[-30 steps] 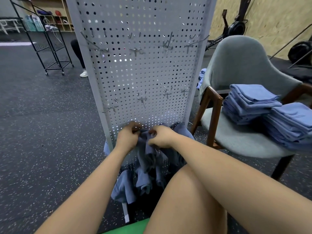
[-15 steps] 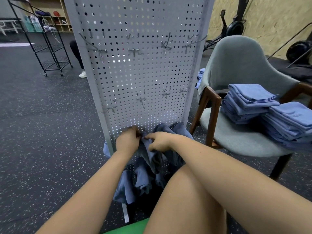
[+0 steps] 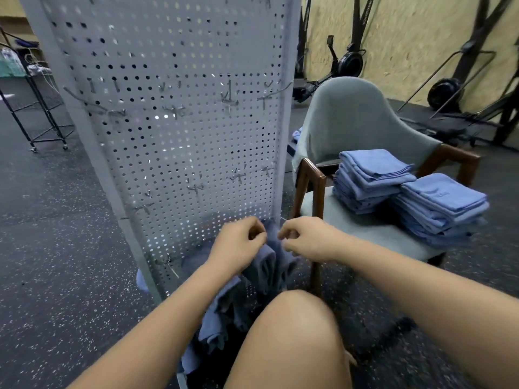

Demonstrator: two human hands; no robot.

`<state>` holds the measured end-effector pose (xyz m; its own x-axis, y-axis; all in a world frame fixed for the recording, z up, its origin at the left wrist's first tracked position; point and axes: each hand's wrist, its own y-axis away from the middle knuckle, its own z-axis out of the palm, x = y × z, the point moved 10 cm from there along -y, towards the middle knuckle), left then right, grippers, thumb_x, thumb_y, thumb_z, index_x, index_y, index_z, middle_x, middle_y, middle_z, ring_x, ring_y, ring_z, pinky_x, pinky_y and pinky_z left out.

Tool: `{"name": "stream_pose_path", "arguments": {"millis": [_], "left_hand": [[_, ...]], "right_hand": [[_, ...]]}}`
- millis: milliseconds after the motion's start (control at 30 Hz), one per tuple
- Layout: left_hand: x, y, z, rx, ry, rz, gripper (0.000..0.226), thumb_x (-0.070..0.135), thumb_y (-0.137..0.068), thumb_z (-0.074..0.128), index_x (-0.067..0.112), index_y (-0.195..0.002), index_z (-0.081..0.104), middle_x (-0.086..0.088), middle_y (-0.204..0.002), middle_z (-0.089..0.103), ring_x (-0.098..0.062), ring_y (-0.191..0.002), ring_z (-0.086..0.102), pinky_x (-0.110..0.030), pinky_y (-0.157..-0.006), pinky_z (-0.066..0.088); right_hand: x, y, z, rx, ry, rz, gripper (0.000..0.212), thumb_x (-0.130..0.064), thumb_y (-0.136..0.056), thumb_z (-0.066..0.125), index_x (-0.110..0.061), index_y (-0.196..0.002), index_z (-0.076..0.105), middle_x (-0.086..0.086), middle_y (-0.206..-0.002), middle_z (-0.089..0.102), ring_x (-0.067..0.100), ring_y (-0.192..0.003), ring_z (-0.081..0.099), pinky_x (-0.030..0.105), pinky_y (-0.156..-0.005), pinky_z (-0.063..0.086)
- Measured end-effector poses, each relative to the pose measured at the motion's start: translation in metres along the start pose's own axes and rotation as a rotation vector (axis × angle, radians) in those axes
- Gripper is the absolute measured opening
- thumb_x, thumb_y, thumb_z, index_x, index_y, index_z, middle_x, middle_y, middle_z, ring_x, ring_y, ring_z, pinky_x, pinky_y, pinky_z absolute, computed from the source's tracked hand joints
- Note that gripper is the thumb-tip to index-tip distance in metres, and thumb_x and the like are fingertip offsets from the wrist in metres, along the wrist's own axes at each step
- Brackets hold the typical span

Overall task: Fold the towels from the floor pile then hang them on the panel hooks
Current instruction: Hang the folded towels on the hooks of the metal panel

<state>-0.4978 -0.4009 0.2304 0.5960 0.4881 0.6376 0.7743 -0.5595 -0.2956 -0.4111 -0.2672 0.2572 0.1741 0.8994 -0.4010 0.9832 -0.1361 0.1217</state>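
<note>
Head view — the blue towel (image 3: pixel 266 265), pinched at its top edge by the left hand (image 3: pixel 238 245) and right hand (image 3: pixel 306 240), is now drawn slightly wider between them above the floor pile (image 3: pixel 213 329) at the foot of the panel (image 3: pixel 179 136) — spreading for the fold is judged begun.

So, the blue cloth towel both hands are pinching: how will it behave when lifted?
Probably floppy: the blue cloth towel hangs in loose folds below the left hand and right hand pinching it. Likely light, since fingertip pinches hold it up.
</note>
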Motion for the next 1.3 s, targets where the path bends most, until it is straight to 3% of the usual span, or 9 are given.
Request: {"name": "stream_pose_path", "arguments": {"millis": [333,467,600,733,900,1000,1067,1200,1300], "left_hand": [[0.203,-0.076,0.12,-0.258,0.104,0.24,0.008,0.032,-0.095,0.071,0.026,-0.1,0.074,0.013,-0.089,0.07,-0.004,-0.085,0.064,-0.018,-0.073,0.05],[0.258,-0.128,0.168,-0.326,0.108,0.171,0.013,0.029,-0.094,0.065,0.023,-0.102,0.074,0.007,-0.091,0.074,-0.015,-0.089,0.066,-0.027,-0.07,0.049],[0.274,-0.164,0.21,-0.238,0.14,0.057,0.013,0.022,-0.093,0.06,0.02,-0.083,0.067,-0.004,-0.09,0.074,-0.03,-0.099,0.065,-0.033,-0.074,0.04],[0.275,-0.171,0.256,-0.202,0.154,-0.017,0.022,0.029,-0.097,0.062,0.01,-0.091,0.071,-0.019,-0.094,0.074,-0.038,-0.103,0.068,-0.037,-0.073,0.042],[0.278,-0.181,0.269,-0.159,0.326,-0.114,0.023,0.032,-0.095,0.067,0.011,-0.094,0.075,-0.021,-0.101,0.077,-0.038,-0.097,0.069,-0.031,-0.071,0.037],[0.278,-0.18,0.273,-0.154,0.408,-0.208,0.041,0.025,-0.091,0.069,0.014,-0.056,0.051,-0.014,-0.06,0.062,-0.038,-0.069,0.059,-0.033,-0.058,0.034],[0.282,-0.175,0.274,-0.171,0.398,-0.225,0.047,0.022,-0.087,0.07,0.017,-0.053,0.038,-0.002,-0.041,0.037,-0.029,-0.055,0.035,-0.033,-0.053,0.028],[0.308,-0.165,0.266,-0.244,0.399,-0.12,0.034,0.019,-0.083,0.066,0.021,-0.062,0.039,-0.004,-0.064,0.042,-0.022,-0.066,0.032,-0.034,-0.06,0.03],[0.334,-0.152,0.247,-0.242,0.375,0.072,0.021,0.023,-0.085,0.07,0.013,-0.074,0.056,-0.005,-0.069,0.056,-0.022,-0.066,0.042,-0.036,-0.063,0.039]], "right_hand": [[0.177,0.072,-0.128,0.282,-0.047,0.299,0.013,-0.021,-0.092,0.064,-0.027,-0.089,0.076,-0.005,-0.075,0.078,0.011,-0.065,0.074,0.034,-0.065,0.064],[0.252,0.087,-0.164,0.435,-0.012,0.46,0.021,-0.021,-0.092,0.059,-0.014,-0.089,0.079,0.008,-0.083,0.078,0.034,-0.088,0.073,0.046,-0.078,0.06],[0.303,0.105,-0.191,0.663,0.026,0.569,0.021,-0.015,-0.092,0.057,-0.006,-0.093,0.076,0.016,-0.099,0.075,0.039,-0.099,0.067,0.043,-0.082,0.057],[0.33,0.102,-0.183,0.659,0.087,0.607,0.016,-0.01,-0.093,0.055,-0.01,-0.078,0.059,0.013,-0.087,0.064,0.037,-0.087,0.063,0.037,-0.066,0.04],[0.339,0.099,-0.172,0.673,0.094,0.618,0.015,-0.014,-0.101,0.049,-0.012,-0.091,0.059,0.015,-0.1,0.07,0.038,-0.093,0.062,0.039,-0.073,0.038],[0.337,0.103,-0.171,0.674,0.067,0.638,0.018,-0.017,-0.104,0.044,-0.015,-0.095,0.059,0.013,-0.108,0.071,0.039,-0.102,0.064,0.043,-0.082,0.044],[0.337,0.104,-0.169,0.656,0.05,0.657,0.02,-0.02,-0.106,0.041,-0.018,-0.092,0.055,0.013,-0.109,0.071,0.039,-0.106,0.064,0.047,-0.093,0.045],[0.342,0.12,-0.171,0.699,-0.167,0.692,0.032,-0.036,-0.111,0.038,-0.018,-0.088,0.052,0.007,-0.099,0.06,0.036,-0.103,0.055,0.049,-0.101,0.044],[0.348,0.137,-0.181,0.811,-0.4,0.688,0.039,-0.046,-0.108,0.041,-0.018,-0.084,0.053,0.01,-0.103,0.061,0.034,-0.103,0.054,0.041,-0.087,0.04]]}}
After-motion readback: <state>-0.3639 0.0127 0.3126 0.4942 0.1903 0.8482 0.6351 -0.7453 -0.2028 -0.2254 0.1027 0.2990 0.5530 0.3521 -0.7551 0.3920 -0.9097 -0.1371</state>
